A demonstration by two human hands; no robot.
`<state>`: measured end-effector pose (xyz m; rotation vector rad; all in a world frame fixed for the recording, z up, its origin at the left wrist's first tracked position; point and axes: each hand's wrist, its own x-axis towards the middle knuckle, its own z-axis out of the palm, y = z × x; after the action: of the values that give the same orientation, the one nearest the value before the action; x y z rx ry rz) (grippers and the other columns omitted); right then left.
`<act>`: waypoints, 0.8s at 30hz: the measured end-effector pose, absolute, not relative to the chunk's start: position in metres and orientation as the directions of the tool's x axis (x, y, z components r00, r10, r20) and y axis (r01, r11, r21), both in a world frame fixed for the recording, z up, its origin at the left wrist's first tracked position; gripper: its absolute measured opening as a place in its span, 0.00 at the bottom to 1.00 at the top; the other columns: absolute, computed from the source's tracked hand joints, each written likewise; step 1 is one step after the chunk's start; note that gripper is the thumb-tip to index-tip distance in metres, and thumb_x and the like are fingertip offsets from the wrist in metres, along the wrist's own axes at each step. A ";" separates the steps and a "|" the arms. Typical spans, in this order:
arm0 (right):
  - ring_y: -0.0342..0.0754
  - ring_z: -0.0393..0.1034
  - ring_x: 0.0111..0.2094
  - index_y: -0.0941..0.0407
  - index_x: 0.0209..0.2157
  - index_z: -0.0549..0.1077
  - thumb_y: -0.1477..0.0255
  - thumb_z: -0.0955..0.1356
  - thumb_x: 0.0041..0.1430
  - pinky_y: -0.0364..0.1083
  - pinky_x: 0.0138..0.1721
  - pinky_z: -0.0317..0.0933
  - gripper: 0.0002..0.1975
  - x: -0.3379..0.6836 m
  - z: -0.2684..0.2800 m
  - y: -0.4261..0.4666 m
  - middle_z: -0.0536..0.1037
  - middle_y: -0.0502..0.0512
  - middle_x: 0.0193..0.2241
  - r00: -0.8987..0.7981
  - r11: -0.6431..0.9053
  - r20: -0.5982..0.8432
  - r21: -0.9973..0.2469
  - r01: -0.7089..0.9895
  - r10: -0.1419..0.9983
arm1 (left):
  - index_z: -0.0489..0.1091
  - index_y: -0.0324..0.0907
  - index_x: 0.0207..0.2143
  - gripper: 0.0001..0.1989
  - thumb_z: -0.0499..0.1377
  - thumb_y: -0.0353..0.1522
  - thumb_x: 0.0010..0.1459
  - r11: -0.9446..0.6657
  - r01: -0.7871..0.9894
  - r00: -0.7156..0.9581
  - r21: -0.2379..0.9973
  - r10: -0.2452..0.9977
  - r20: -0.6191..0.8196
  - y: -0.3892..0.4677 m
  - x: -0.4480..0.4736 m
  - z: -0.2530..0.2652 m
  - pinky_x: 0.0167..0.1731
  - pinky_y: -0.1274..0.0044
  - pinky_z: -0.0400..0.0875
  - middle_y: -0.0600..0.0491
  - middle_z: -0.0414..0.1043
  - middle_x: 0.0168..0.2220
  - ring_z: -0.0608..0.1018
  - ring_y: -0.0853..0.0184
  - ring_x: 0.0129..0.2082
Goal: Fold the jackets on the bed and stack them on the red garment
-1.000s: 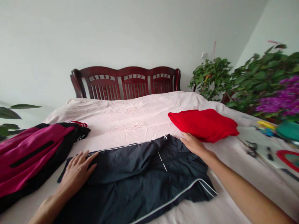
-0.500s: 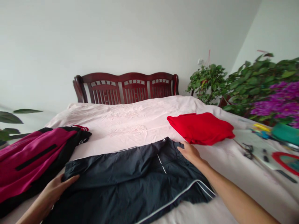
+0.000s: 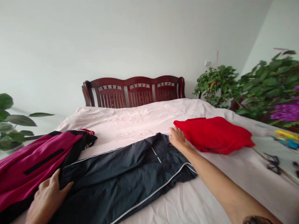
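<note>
In the head view, two hands work at one dark garment (image 3: 121,180), which lies spread on the bed (image 3: 168,202) directly in front of the person, its lower end running out at the bottom edge. The right hand (image 3: 177,137) grasps its far right corner, fingers curled over the edge. The left hand (image 3: 48,196) is at its left end, thumb and fingers parted around the edge; whether they pinch the fabric, I cannot tell. Two short white strokes mark the garment near its right end.

Two more pieces of cloth lie on the bed: one pink garment (image 3: 50,151) with black parts, just beside the left hand, and one red cloth (image 3: 215,135), heaped just beside the right hand.

Behind stands one headboard (image 3: 135,81) with three slatted panels. One plant (image 3: 20,119) is at the left; two leafy clumps (image 3: 217,84) and one bunch of purple flowers (image 3: 286,112) are at the right. One socket (image 3: 207,63) is on the wall (image 3: 140,34).
</note>
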<state>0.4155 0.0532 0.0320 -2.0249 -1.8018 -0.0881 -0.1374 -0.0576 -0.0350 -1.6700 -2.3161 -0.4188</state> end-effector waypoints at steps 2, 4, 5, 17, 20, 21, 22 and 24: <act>0.53 0.63 0.58 0.54 0.57 0.68 0.73 0.62 0.63 0.49 0.59 0.54 0.21 0.396 0.029 0.055 0.70 0.60 0.58 0.041 0.049 0.333 -0.257 0.965 0.942 | 0.58 0.45 0.65 0.35 0.46 0.49 0.59 0.205 0.968 -0.245 0.142 0.888 0.389 -0.062 -0.128 -0.037 0.51 0.56 0.71 0.46 0.74 0.54 0.73 0.44 0.55; 0.50 0.64 0.57 0.51 0.59 0.67 0.70 0.61 0.65 0.46 0.57 0.56 0.21 0.376 0.028 0.059 0.69 0.55 0.60 -0.051 0.137 0.318 -0.254 0.958 0.947 | 0.62 0.44 0.63 0.32 0.44 0.47 0.61 0.033 0.985 -0.098 0.167 0.913 0.396 -0.061 -0.119 -0.040 0.58 0.59 0.66 0.46 0.70 0.59 0.68 0.48 0.61; 0.49 0.65 0.57 0.51 0.60 0.65 0.68 0.61 0.65 0.45 0.56 0.57 0.22 0.367 0.027 0.062 0.69 0.55 0.60 -0.077 0.160 0.306 -0.255 0.954 0.949 | 0.63 0.43 0.62 0.32 0.44 0.47 0.61 -0.031 0.987 -0.034 0.160 0.920 0.391 -0.060 -0.116 -0.043 0.61 0.60 0.63 0.46 0.69 0.60 0.65 0.50 0.64; 0.47 0.75 0.39 0.50 0.37 0.76 0.63 0.61 0.65 0.43 0.33 0.60 0.13 0.356 -0.003 0.050 0.81 0.51 0.39 0.102 -0.058 0.120 -0.323 0.945 0.988 | 0.67 0.46 0.61 0.29 0.47 0.42 0.60 -0.037 0.996 0.016 0.077 0.967 0.254 -0.058 -0.123 -0.073 0.62 0.58 0.60 0.49 0.62 0.66 0.57 0.52 0.68; 0.47 0.75 0.41 0.50 0.38 0.75 0.64 0.62 0.65 0.42 0.33 0.60 0.11 0.355 -0.012 0.047 0.79 0.51 0.42 0.144 -0.097 0.128 -0.317 0.943 0.981 | 0.67 0.51 0.61 0.28 0.49 0.41 0.59 -0.064 0.993 0.038 0.099 0.970 0.240 -0.058 -0.117 -0.068 0.61 0.58 0.62 0.53 0.66 0.63 0.58 0.54 0.68; 0.46 0.74 0.42 0.50 0.39 0.74 0.64 0.63 0.65 0.42 0.34 0.60 0.10 0.354 -0.014 0.047 0.78 0.51 0.44 0.151 -0.101 0.137 -0.313 0.944 0.979 | 0.67 0.53 0.61 0.28 0.49 0.41 0.59 -0.066 0.993 0.041 0.101 0.971 0.234 -0.058 -0.116 -0.067 0.60 0.58 0.62 0.53 0.66 0.63 0.58 0.54 0.68; 0.46 0.74 0.41 0.50 0.39 0.74 0.65 0.63 0.65 0.43 0.34 0.60 0.09 0.353 -0.015 0.048 0.78 0.51 0.44 0.154 -0.103 0.144 -0.308 0.946 0.978 | 0.66 0.53 0.62 0.28 0.49 0.41 0.59 -0.062 0.993 0.038 0.100 0.973 0.229 -0.058 -0.114 -0.066 0.60 0.57 0.62 0.53 0.66 0.63 0.58 0.54 0.68; 0.46 0.74 0.39 0.51 0.39 0.74 0.64 0.64 0.64 0.43 0.33 0.61 0.09 0.351 -0.016 0.049 0.77 0.52 0.44 0.156 -0.105 0.153 -0.297 0.949 0.976 | 0.64 0.52 0.63 0.29 0.48 0.42 0.60 -0.043 0.994 0.022 0.095 0.977 0.213 -0.060 -0.111 -0.064 0.60 0.56 0.61 0.52 0.63 0.65 0.57 0.52 0.68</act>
<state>0.3510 0.0490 -0.0156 -2.1156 -1.8477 0.1160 -0.1109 -0.0596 -0.0637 -2.1869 -2.1153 -0.3388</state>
